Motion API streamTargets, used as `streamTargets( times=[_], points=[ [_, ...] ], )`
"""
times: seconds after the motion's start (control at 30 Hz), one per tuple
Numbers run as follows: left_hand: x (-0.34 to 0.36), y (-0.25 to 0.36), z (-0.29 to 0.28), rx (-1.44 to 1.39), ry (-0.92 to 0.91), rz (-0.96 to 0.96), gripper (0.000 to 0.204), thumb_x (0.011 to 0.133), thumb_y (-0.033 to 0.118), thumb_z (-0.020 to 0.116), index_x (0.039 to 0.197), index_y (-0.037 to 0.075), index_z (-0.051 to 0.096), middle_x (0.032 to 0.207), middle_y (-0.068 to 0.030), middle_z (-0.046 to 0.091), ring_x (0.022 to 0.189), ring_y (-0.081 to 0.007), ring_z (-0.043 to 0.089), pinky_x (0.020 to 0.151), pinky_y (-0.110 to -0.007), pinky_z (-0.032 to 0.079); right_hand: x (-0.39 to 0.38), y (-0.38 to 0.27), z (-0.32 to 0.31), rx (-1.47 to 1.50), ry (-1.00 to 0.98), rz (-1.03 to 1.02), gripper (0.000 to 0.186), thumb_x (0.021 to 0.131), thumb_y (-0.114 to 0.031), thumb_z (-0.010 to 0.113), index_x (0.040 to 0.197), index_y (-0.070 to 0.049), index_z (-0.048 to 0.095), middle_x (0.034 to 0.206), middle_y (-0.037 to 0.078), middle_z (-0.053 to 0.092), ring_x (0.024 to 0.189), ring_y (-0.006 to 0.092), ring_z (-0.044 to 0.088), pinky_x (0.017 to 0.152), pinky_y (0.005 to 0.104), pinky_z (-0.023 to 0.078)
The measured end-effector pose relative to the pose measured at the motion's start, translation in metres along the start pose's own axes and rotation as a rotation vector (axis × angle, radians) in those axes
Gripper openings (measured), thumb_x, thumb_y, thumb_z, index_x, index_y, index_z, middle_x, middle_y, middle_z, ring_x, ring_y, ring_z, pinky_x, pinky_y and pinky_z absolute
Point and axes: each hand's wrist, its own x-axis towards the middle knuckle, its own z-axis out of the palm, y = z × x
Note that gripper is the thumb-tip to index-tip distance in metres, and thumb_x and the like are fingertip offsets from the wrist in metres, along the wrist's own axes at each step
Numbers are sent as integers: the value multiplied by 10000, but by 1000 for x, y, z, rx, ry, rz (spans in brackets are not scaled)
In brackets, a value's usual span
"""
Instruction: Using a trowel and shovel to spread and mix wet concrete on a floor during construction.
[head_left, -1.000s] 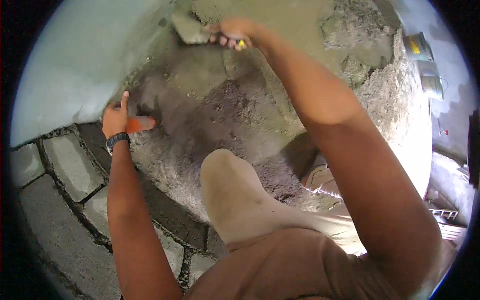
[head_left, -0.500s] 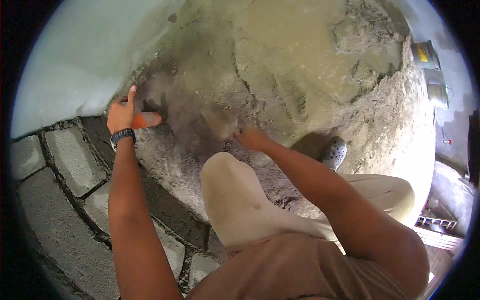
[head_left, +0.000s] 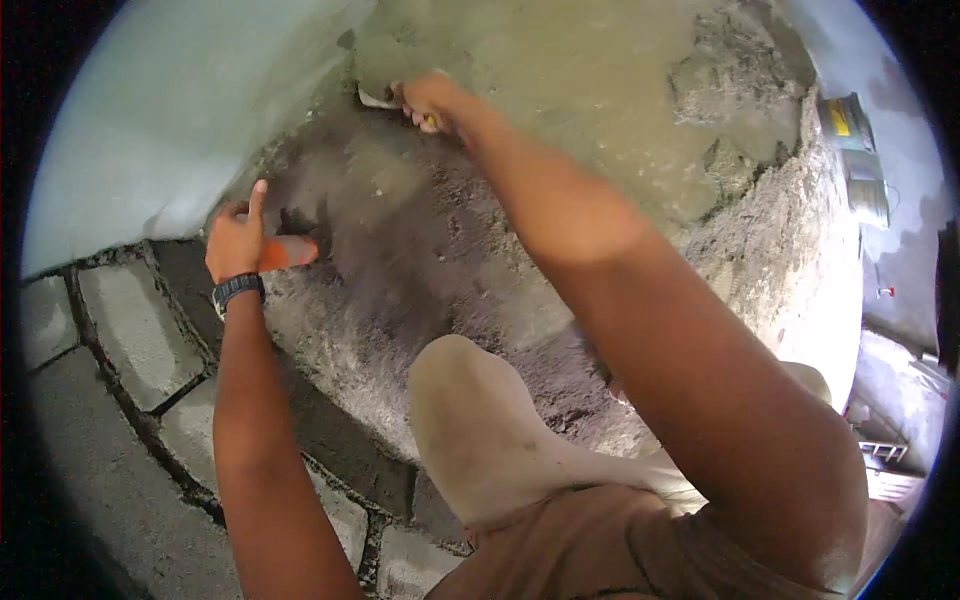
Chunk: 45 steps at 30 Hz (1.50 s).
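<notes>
My left hand (head_left: 235, 245), a dark watch at its wrist, is closed round an orange rounded object (head_left: 287, 252) with a paler, greyish end. Its thumb points up, and its exact kind is unclear. Farther ahead, my right hand (head_left: 430, 100) grips a small trowel (head_left: 377, 99). Most of the trowel's handle is hidden by the fingers, and its pale blade is low at the edge of the wet, smooth mortar (head_left: 560, 80), near the foot of the wall. Rough, darker ground (head_left: 390, 250) lies between the two hands.
A pale smooth wall (head_left: 180, 130) rises at the left. Grey blocks with dark joints (head_left: 140, 320) cover the lower left. Two buckets (head_left: 848, 122) stand at the far right against another wall. My bent knee (head_left: 460, 400) is close below the hands.
My right hand has swung forward and left with the trowel, from near my knee to the mortar by the wall. My left hand stays almost in place.
</notes>
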Motion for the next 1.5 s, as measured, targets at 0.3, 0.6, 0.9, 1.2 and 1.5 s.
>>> streamTargets(
  times=[0.3, 0.6, 0.9, 1.2, 1.5],
  points=[
    [-11, -54, -7, 29, -32, -43, 896, 809, 844, 450, 1194, 77, 707, 1197, -195, 685, 1158, -364, 630, 997, -464, 467, -154, -13, -97, 734, -310, 237, 418, 1012, -511, 504, 993, -111, 623, 597, -92, 430, 432, 18, 355, 358, 184, 333],
    [-11, -31, -1, -58, -33, 61, 998, 787, 884, 415, 1180, 13, 702, 1188, -241, 673, 1156, -394, 619, 980, -480, 467, -501, 76, -212, 1, -181, 713, 421, 991, -484, 547, 1109, -114, 710, 634, -13, 555, 448, 80, 463, 378, 260, 405],
    [-10, -49, 19, -23, -47, 10, 1028, 758, 891, 471, 1238, 3, 667, 1320, -233, 605, 1222, -387, 568, 1014, -488, 433, -761, 183, -191, 176, 298, 906, 503, 983, -547, 513, 1003, -59, 636, 692, 0, 568, 509, 109, 520, 437, 286, 433],
    [-72, -19, 19, -167, 512, 483, 707, 900, 619, 624, 1261, 11, 636, 1404, -262, 501, 1335, -415, 430, 1117, -509, 340, -811, 317, -44, 591, 424, 1114, 430, 1011, -409, 522, 1071, 7, 613, 829, 70, 672, 557, 141, 607, 462, 308, 487],
    [-285, 122, -14, -141, -245, 950, 594, 937, 351, 690, 1364, -18, 504, 1570, -180, 344, 1374, -353, 420, 1125, -505, 331, -791, 429, -17, 651, 726, 1392, 385, 950, -374, 521, 833, -12, 583, 663, 98, 577, 501, 203, 542, 445, 409, 437]
  ],
)
